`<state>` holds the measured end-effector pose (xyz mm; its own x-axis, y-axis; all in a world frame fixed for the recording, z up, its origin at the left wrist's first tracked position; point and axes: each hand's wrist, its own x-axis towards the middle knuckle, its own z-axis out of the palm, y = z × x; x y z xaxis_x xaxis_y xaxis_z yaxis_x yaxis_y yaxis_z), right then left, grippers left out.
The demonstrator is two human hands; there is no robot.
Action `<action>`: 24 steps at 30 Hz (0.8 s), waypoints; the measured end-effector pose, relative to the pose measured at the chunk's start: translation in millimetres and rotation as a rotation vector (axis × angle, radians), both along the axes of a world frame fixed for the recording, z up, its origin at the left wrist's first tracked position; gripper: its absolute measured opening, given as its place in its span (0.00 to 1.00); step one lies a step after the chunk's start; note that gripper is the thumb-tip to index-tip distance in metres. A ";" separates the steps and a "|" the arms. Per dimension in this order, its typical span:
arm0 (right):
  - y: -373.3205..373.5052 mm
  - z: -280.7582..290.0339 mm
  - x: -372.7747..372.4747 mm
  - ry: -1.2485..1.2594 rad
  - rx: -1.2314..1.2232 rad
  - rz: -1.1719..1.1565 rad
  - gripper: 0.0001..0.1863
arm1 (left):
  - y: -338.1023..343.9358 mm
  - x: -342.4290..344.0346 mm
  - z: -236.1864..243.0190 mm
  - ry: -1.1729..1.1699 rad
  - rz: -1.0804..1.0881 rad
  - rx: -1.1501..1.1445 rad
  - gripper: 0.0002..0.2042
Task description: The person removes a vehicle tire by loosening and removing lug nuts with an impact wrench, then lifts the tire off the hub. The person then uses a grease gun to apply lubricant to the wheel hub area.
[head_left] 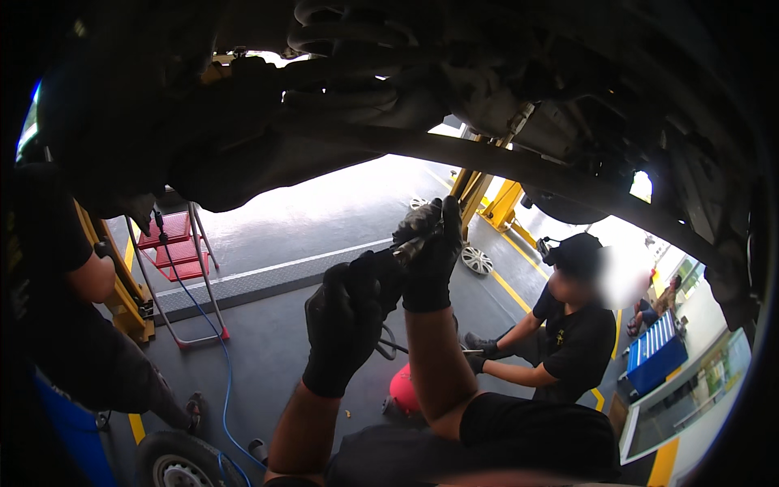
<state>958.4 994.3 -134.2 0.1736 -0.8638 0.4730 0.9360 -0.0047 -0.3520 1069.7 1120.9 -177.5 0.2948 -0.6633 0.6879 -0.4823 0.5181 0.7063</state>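
Both my hands wear black gloves and are raised below the underside of a lifted vehicle (349,134). My left hand (345,329) is closed around the lower end of a dark piece with a metallic spot (403,253); its kind is too dim to tell. Higher up and to the right, my right hand (434,264) wraps round the upper part of the same piece, its fingers curled. Black gloves against a dark object hide where one ends and the other begins.
A person (576,325) at the right holds a thin rod near a red rounded object (403,390). Another person (65,308) stands at the left. Around are a red step ladder (180,260), a blue hose (227,381), a wheel (180,471), yellow lift posts (501,207) and a blue tool cabinet (656,353).
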 end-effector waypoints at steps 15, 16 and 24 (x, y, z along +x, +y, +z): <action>7.6 -16.5 -35.0 -0.023 0.080 -0.014 0.17 | 27.9 -16.0 4.5 -0.190 0.025 -0.127 0.11; 9.1 -17.3 -36.7 0.007 0.067 0.035 0.17 | 27.6 -16.8 3.0 -0.184 0.009 -0.139 0.11; 7.5 -20.9 -47.2 0.009 0.017 0.056 0.16 | 17.9 -25.8 -4.9 0.192 -0.219 -0.158 0.10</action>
